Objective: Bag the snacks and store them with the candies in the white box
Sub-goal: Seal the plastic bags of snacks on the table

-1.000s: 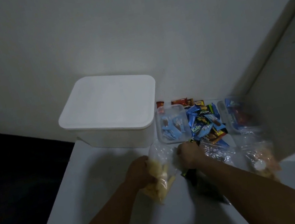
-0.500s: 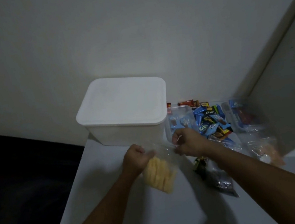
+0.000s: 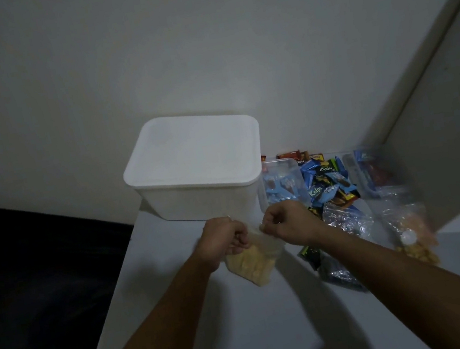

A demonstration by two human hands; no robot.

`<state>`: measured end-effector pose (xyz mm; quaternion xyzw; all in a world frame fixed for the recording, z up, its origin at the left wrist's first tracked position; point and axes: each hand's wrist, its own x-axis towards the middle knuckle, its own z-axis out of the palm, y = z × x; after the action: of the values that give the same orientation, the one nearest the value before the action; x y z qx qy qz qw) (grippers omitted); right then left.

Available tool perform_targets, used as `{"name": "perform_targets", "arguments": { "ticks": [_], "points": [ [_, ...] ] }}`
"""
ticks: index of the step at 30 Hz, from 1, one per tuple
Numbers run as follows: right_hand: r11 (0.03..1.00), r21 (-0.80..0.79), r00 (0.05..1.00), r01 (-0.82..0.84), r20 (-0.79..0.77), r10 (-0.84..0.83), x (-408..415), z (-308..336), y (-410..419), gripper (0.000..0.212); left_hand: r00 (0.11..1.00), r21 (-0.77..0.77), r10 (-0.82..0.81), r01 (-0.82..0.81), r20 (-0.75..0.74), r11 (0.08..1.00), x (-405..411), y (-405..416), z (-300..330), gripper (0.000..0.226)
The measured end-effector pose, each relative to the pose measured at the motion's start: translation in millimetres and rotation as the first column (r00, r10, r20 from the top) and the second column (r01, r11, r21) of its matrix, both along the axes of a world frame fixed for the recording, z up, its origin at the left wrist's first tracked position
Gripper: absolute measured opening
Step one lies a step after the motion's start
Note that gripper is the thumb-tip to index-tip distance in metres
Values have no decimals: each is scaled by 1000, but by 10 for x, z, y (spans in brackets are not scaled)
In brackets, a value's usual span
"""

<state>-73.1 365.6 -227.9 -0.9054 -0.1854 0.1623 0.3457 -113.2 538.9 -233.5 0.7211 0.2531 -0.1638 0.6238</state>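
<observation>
Left hand (image 3: 223, 238) and right hand (image 3: 285, 221) are gripping opposite top corners of the clear snack bag (image 3: 251, 263), fingers curled tight, forearms reaching forward. The bag is hanging above the surface (image 3: 250, 338), just before the lidded white box (image 3: 195, 165); candies (image 3: 327, 182) are lying beside it.

The near half of the table (image 3: 250, 338) is bare, so a hand can move there. At the far left corner the white box (image 3: 196, 173) stands with its lid on, blocking the way. Along the far edge lies a heap of candies (image 3: 328, 185). Clear bags (image 3: 346, 222) crowd the right edge, up against a wall (image 3: 445, 138).
</observation>
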Motion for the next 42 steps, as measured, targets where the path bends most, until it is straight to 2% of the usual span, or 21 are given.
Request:
{"name": "perform_targets", "arguments": {
  "ticks": [4,7,10,13,16,17,19,22,26,28,31,35,40,42],
  "points": [
    [980,-50,973,195,135,-187,31,23,-13,16,997,119,-64,69,-42,991,-20,-10,88,13],
    [966,-23,949,256,198,-247,44,73,-31,17,992,153,-100,110,-71,982,-46,1,163,13],
    [972,-13,951,234,209,-226,63,121,-43,16,989,186,-133,144,-70,972,-29,6,218,13],
    [985,-25,957,168,245,-157,71,181,-37,16,994,227,-102,108,-39,968,10,24,238,14],
    [992,-59,965,112,246,-94,94,245,-43,18,991,348,-11,-37,135,937,37,40,217,9],
    [993,-65,969,95,236,-77,104,269,-51,18,979,370,-1,-75,202,926,39,43,218,19],
    [996,-55,973,69,225,-55,133,302,-75,18,945,383,-70,-61,319,922,53,47,221,40],
    [999,-30,980,34,199,-28,190,352,-123,15,896,417,-163,-27,413,909,93,49,204,26],
    [1000,-3,992,-28,123,29,234,405,-189,19,885,372,-123,-60,449,926,146,34,197,12],
    [999,11,993,-40,110,38,237,412,-222,24,887,377,-122,-63,445,924,169,15,204,16],
    [998,1,992,-57,116,57,231,402,-246,18,903,414,-125,-63,412,908,206,-20,224,26],
    [1000,-9,983,5,182,-3,228,387,-241,11,913,446,-158,-28,376,895,236,-78,281,28],
    [993,-2,967,120,228,-116,236,390,-283,7,874,409,-236,48,425,911,228,-104,325,11],
    [992,10,969,122,213,-122,230,402,-292,6,862,428,-241,31,445,903,236,-122,338,8]
  ]
}}
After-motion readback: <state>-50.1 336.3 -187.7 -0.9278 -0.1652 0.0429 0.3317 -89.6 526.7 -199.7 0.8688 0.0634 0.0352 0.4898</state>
